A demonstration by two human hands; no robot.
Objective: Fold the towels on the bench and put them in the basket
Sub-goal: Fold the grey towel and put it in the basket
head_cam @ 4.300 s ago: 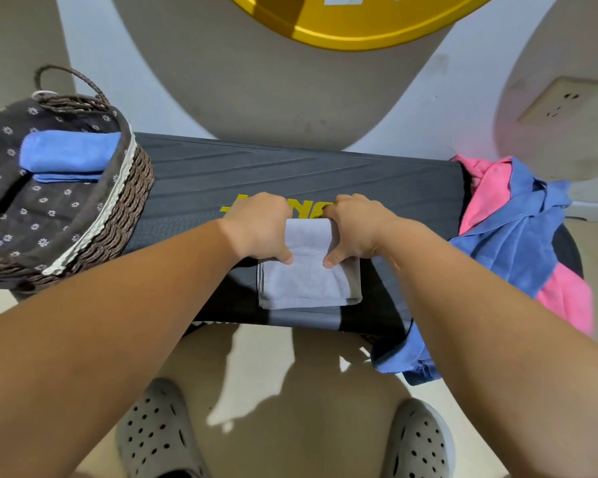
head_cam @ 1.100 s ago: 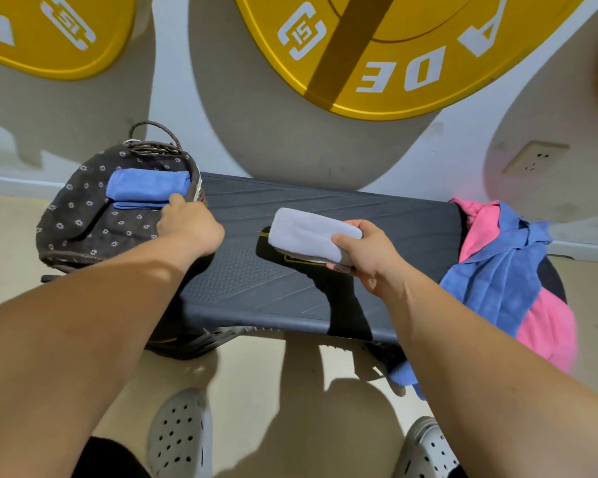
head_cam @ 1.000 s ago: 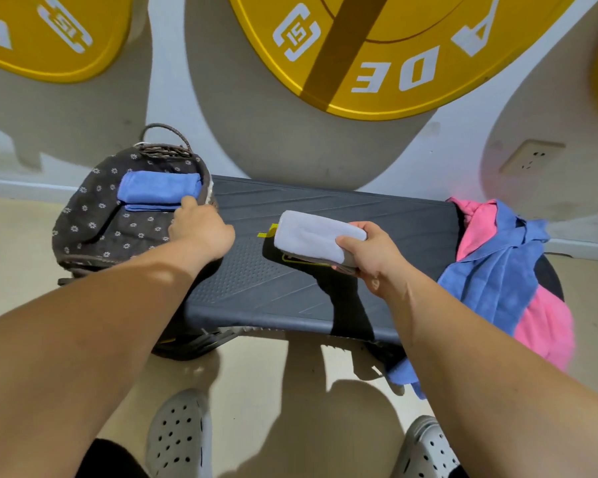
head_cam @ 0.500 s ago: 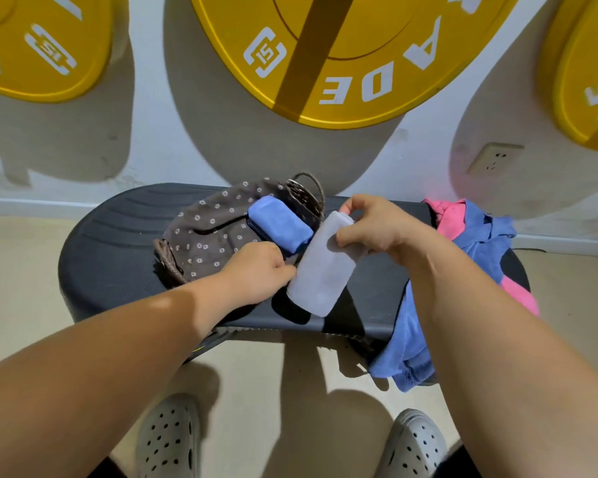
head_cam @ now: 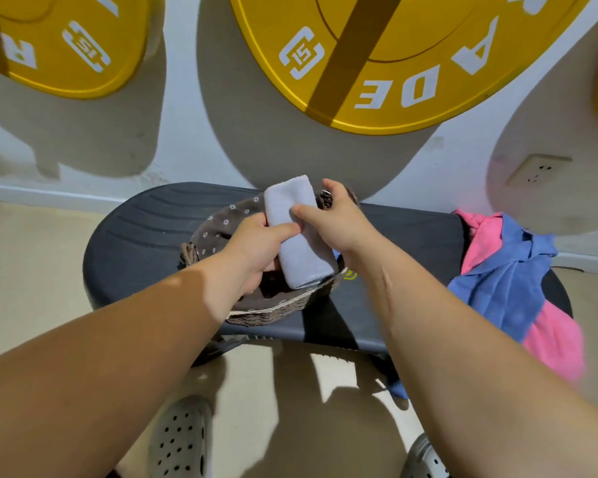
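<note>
The folded pale grey towel point(head_cam: 297, 232) lies lengthwise over the wicker basket point(head_cam: 273, 310), its far end raised above the basket's far rim and its near end down inside the near rim. Both hands hold it. The left hand point(head_cam: 256, 250) grips the towel's left edge, thumb laid across the top face and fingers hidden beneath. The right hand point(head_cam: 335, 219) grips the right edge near the middle, thumb pressed on the top face and fingers curled behind. The two thumbs nearly meet on the towel's upper surface.

The basket stands on the dark bench point(head_cam: 145, 243), left of centre. It has a brown fabric liner point(head_cam: 221, 225) printed with small white flowers, folded over the rim. A sliver of blue shows inside the basket just right of the grey towel; what it is cannot be told.

On the right end of the bench lies an unfolded heap: blue towels point(head_cam: 508, 284) tangled with pink towels point(head_cam: 553, 339), part hanging over the front edge.
</note>
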